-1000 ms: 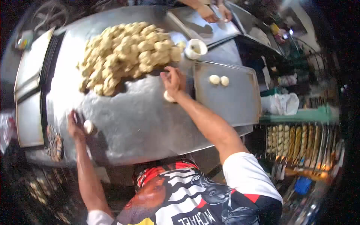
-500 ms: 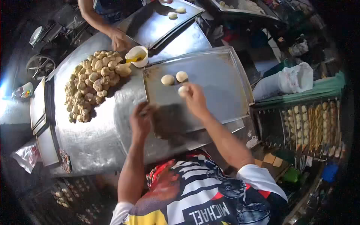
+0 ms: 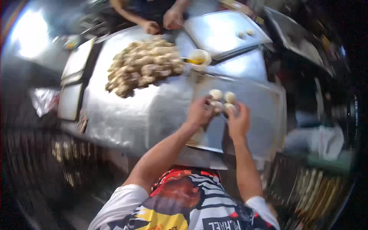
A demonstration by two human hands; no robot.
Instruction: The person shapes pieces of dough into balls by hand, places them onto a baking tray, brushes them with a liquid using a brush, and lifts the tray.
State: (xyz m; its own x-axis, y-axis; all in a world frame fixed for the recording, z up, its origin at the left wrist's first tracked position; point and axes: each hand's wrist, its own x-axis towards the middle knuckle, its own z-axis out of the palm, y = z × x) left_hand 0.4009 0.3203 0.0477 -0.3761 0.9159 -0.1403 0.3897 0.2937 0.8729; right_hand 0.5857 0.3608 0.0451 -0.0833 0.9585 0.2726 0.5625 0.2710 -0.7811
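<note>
Both of my hands are over a metal baking tray (image 3: 260, 122). My left hand (image 3: 200, 112) has its fingers closed against the side of a round dough ball (image 3: 217, 107). Close beside it, my right hand (image 3: 239, 119) grips another dough ball (image 3: 229, 108), partly hidden by the fingers. Two more pale dough balls, one on the left (image 3: 216, 94) and one on the right (image 3: 230, 97), lie on the tray just beyond my fingertips. The picture is somewhat blurred.
A large heap of dough pieces (image 3: 143, 67) lies on the metal table (image 3: 119, 119). A white tub (image 3: 205, 57) with yellow contents stands behind my tray. Across the table, another person's hands (image 3: 173, 18) are near the heap, beside a second tray (image 3: 218, 28) with two dough balls.
The view has swung, shifting the scene rightward. My left hand has moved from the tray's edge to a dough ball beside my right hand. Four dough balls now form a cluster, up from three.
</note>
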